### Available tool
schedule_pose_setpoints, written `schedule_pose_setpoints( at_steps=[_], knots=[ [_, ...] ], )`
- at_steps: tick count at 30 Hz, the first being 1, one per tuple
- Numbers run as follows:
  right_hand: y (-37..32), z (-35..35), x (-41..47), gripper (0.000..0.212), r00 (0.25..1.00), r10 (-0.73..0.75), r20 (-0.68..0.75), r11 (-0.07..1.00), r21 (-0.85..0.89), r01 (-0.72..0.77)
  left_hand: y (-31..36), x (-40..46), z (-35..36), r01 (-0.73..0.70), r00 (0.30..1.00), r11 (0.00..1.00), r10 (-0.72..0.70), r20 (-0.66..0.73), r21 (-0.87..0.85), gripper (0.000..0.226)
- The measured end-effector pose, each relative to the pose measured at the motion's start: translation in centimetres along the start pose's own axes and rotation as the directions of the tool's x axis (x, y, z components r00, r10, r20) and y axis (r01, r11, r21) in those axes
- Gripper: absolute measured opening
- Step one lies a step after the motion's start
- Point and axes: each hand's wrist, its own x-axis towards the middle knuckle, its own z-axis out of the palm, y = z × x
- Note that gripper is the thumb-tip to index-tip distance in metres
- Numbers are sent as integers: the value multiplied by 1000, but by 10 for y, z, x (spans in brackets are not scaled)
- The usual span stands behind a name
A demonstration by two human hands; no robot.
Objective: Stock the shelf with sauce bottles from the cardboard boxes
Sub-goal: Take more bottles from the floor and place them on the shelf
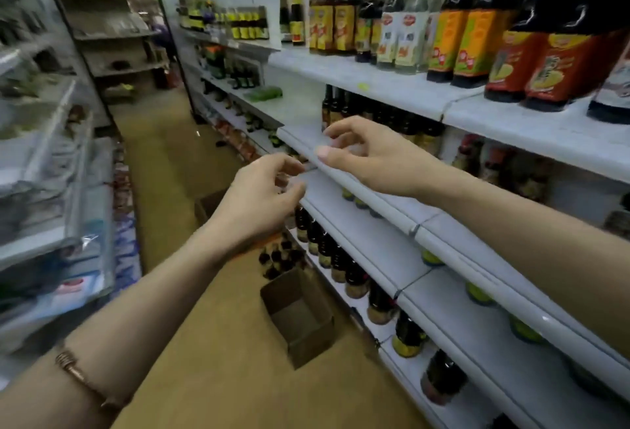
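Sauce bottles (354, 280) with unreadable labels, left hand (262, 200) and right hand (371, 152) fingers loosely curled, holding nothing

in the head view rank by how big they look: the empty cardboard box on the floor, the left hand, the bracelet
1. empty cardboard box
2. left hand, smaller, though it sits nearer the camera, so true size is unsure
3. bracelet, clearly smallest

White metal shelf (358, 196) edge just under both hands, dark sauce bottles (354, 278) upright in a row below the left hand, open cardboard box (300, 316) on the floor beneath the left forearm, more dark-capped bottles (279, 258) standing in a second box behind it
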Motion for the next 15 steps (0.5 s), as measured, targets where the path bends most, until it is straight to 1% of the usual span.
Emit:
schedule_pose_setpoints(
  at_steps=[4, 9, 12, 15],
  knots=[
    [-3, 58, 45, 59, 992, 30, 121, 999, 7, -31, -71, 2, -17, 78, 996, 995, -81, 48, 64, 24],
    [18, 119, 105, 59, 966, 79, 248, 997, -12, -79, -164, 21, -10, 207, 976, 978, -207, 63, 13, 21],
    [35, 147, 154, 58, 962, 75, 261, 997, -6, -76, -216, 43, -2, 237, 971, 970, -236, 35, -51, 17],
    [49, 171, 218, 55, 963, 55, 265, 997, 39, -67, -265, 79, -1, 273, 962, 959, -273, 11, -81, 16]
  ],
)
